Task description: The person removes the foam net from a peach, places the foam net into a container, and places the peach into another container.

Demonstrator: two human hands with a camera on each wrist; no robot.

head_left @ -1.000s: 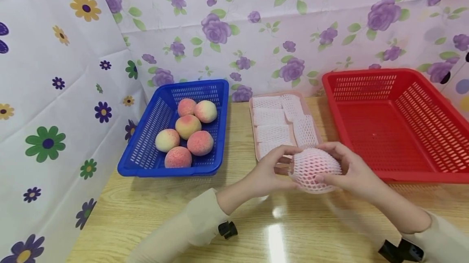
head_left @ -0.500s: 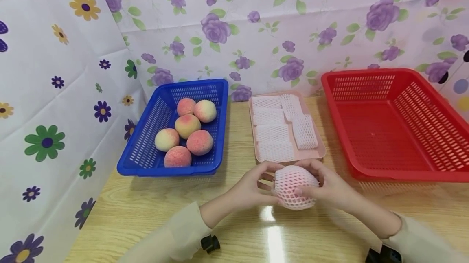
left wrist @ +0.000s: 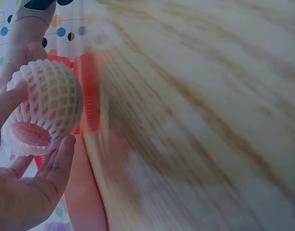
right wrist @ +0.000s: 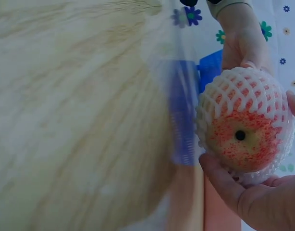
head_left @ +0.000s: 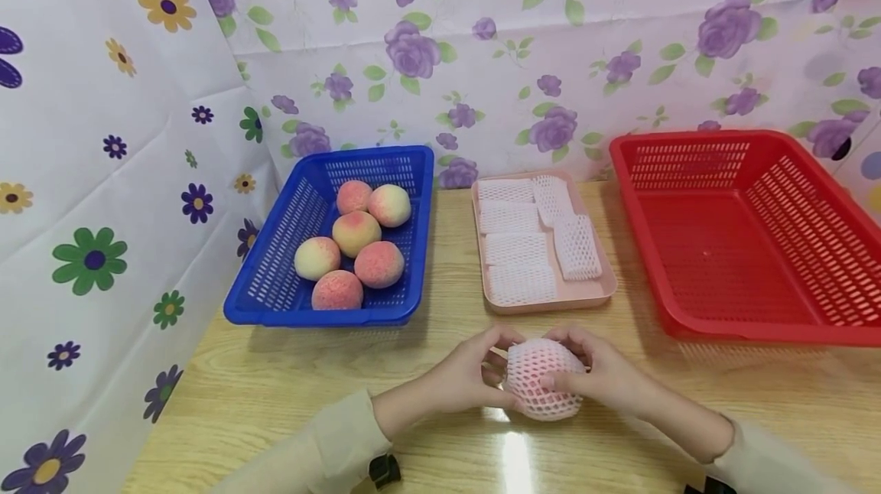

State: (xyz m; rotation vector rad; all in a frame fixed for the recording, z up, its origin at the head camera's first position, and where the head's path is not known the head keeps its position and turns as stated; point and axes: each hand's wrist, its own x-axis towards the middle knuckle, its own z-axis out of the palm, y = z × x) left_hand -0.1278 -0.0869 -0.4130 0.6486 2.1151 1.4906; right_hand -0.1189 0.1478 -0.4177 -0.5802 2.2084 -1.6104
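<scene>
A peach sits inside a white foam net sleeve, low over the front middle of the table. My left hand holds it from the left, thumb and fingers curled around the side. From the right, my right hand grips it too, with the thumb pressing on the front of the mesh. In the right wrist view, the peach's red-speckled end with a dark round spot shows through the sleeve's opening. The left wrist view shows a smaller opening in the net, with pink skin visible there.
A blue basket with several bare peaches stands at the left. Behind my hands lies a pink tray holding several flat foam nets. A red basket stands at the right. Flowered cloth hangs behind and to the left.
Both hands have brought the netted peach toward the front and left, away from the pink tray. Their hold on it looks much the same.
</scene>
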